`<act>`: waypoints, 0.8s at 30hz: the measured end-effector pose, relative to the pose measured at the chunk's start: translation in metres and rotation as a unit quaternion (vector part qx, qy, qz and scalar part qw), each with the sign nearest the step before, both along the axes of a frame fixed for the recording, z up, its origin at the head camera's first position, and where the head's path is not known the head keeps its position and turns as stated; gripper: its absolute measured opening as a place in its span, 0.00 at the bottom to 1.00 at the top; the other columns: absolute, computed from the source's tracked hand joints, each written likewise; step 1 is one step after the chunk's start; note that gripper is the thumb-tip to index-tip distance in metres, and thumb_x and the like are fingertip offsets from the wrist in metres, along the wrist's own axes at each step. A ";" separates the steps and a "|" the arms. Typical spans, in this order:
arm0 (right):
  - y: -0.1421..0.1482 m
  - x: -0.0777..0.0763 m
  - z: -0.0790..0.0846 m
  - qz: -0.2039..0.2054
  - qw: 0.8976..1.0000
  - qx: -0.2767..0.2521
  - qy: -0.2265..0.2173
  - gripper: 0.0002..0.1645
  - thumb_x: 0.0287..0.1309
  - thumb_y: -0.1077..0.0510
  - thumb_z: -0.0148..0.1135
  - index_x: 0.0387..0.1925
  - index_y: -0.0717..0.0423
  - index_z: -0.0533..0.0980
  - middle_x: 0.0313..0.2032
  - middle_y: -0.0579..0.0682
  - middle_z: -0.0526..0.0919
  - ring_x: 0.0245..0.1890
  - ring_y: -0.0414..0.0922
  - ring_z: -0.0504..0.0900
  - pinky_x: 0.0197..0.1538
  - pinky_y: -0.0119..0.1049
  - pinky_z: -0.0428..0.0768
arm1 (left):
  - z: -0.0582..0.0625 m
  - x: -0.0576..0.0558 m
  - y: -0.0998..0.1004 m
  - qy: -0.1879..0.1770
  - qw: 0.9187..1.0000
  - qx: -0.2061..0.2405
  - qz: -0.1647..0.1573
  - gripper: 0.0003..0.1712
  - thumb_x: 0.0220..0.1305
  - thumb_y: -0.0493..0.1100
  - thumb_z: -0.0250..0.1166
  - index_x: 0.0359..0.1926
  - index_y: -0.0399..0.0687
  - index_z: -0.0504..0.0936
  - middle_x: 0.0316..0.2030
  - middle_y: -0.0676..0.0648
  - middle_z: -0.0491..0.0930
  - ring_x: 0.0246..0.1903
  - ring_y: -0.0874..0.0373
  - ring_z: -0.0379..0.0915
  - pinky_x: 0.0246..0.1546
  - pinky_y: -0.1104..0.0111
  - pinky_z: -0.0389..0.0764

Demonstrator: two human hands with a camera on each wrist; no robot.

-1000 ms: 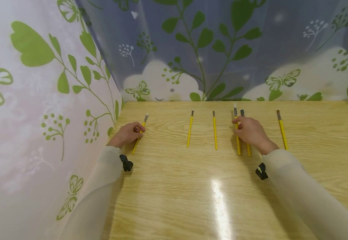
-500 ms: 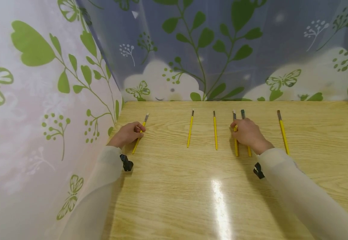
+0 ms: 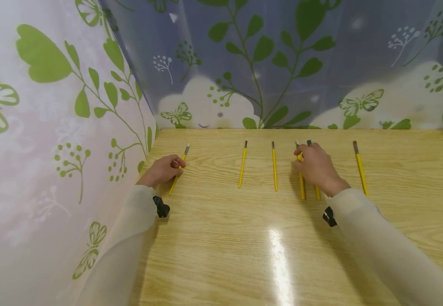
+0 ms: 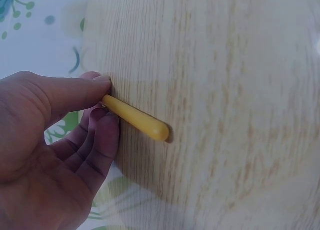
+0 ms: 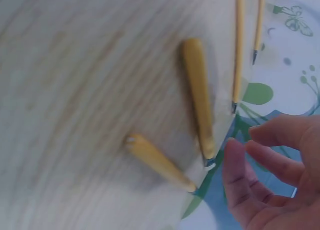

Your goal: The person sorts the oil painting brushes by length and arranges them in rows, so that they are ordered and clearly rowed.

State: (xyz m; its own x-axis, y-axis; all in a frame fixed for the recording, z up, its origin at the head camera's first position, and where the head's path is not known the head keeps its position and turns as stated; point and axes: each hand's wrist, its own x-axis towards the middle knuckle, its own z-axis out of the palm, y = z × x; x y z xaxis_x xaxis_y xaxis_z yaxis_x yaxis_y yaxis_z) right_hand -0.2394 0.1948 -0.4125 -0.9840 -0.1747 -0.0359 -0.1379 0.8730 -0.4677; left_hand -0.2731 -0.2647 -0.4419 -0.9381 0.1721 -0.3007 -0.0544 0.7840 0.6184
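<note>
At the table's left, my left hand (image 3: pixel 163 171) pinches a yellow paintbrush (image 3: pixel 173 186) with pale bristles, which lies slanted. Its rounded handle end (image 4: pixel 140 120) pokes out from between thumb and fingers in the left wrist view. My right hand (image 3: pixel 316 169) is above two thicker paintbrushes, one pale-tipped (image 3: pixel 302 188), the other dark-tipped (image 3: pixel 318 194). In the right wrist view, both handles, the nearer-to-fingers paintbrush (image 5: pixel 198 90) and the shorter-looking paintbrush (image 5: pixel 162 165), lie outside the loosely bent fingers (image 5: pixel 237 175). The thumb and fingertips hold nothing visible.
Between the hands lie two thin yellow paintbrushes, a left one (image 3: pixel 242 168) and a right one (image 3: pixel 275 170). A thicker paintbrush (image 3: pixel 360 174) lies to the right of my right hand. The wooden table (image 3: pixel 213 242) meets patterned cloth (image 3: pixel 221 104) at the back and left.
My right hand first held the pale-tipped paintbrush and moved it slightly left; now its fingers have come off it. The left hand has stayed still.
</note>
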 end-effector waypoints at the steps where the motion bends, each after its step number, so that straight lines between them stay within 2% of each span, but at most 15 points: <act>1: -0.002 -0.001 0.001 0.000 1.000 -0.007 0.009 0.22 0.78 0.60 0.58 0.65 0.71 0.77 0.58 0.73 0.78 0.57 0.66 0.77 0.60 0.66 0.76 | 0.001 0.000 0.000 0.000 1.000 0.000 0.000 0.10 0.83 0.40 0.62 0.59 0.44 0.81 0.55 0.39 0.77 0.54 0.44 0.73 0.61 0.51 0.75; 5: -0.009 -0.004 0.005 0.006 1.000 -0.015 0.022 0.22 0.77 0.60 0.58 0.64 0.70 0.77 0.55 0.71 0.82 0.54 0.66 0.79 0.59 0.64 0.77 | 0.002 0.001 0.000 0.006 1.000 -0.005 -0.001 0.10 0.82 0.40 0.61 0.59 0.43 0.80 0.54 0.39 0.76 0.53 0.44 0.72 0.60 0.51 0.75; 13: -0.013 -0.002 0.005 0.009 0.999 -0.037 -0.014 0.23 0.78 0.58 0.57 0.66 0.69 0.77 0.59 0.73 0.82 0.58 0.70 0.81 0.62 0.66 0.77 | -0.001 0.003 0.011 0.029 0.998 -0.058 -0.018 0.08 0.84 0.39 0.58 0.57 0.42 0.78 0.58 0.34 0.78 0.51 0.44 0.73 0.53 0.54 0.77; 20: -0.028 -0.003 -0.001 0.013 0.998 -0.058 -0.029 0.24 0.77 0.59 0.56 0.67 0.67 0.76 0.59 0.70 0.82 0.58 0.67 0.81 0.62 0.64 0.78 | 0.002 0.004 0.009 0.019 0.999 -0.043 -0.010 0.08 0.84 0.39 0.58 0.56 0.43 0.78 0.58 0.34 0.77 0.53 0.42 0.73 0.56 0.52 0.77; 24: -0.038 -0.004 -0.006 0.020 0.998 -0.055 -0.031 0.23 0.77 0.58 0.57 0.66 0.66 0.77 0.57 0.69 0.83 0.53 0.64 0.83 0.55 0.59 0.81 | 0.001 0.004 0.010 0.017 0.999 -0.041 -0.009 0.08 0.84 0.40 0.58 0.57 0.43 0.78 0.60 0.34 0.77 0.55 0.41 0.74 0.58 0.50 0.77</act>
